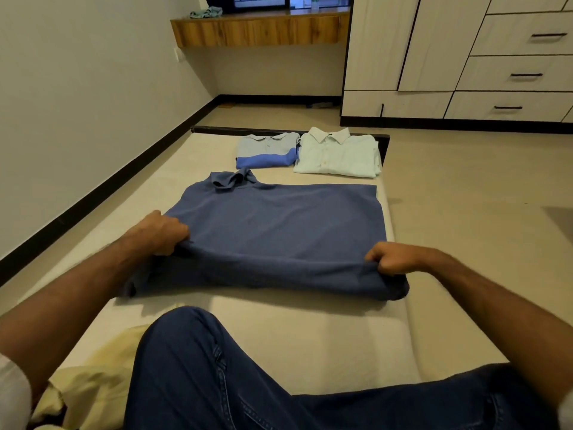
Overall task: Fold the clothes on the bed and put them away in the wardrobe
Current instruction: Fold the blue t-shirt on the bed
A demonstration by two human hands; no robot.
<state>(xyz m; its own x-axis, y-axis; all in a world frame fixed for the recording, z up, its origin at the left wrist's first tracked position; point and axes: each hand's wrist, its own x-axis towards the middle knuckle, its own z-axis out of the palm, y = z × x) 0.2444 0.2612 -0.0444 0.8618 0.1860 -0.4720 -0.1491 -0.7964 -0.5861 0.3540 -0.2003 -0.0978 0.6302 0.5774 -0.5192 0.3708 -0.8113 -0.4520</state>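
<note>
A jeans leg (192,367) is resting on the bed (310,330); beyond it both hands, left (161,232) and right (392,259), are gripping the blue shirt's (279,225) near edge, probably to fold it away from the leg next.

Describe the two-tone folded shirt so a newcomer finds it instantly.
Start at the bed and look to its far end, where two folded shirts lie side by side. The two-tone polo is the left one, pale grey above a bright blue band, unlike the plain white button shirt beside it.

Wooden ledge (259,30) under a window (279,0) with a crumpled teal cloth (206,12) on it, pale yellow pillow (93,377) near the camera, black skirting (102,184) along white wall.
</note>
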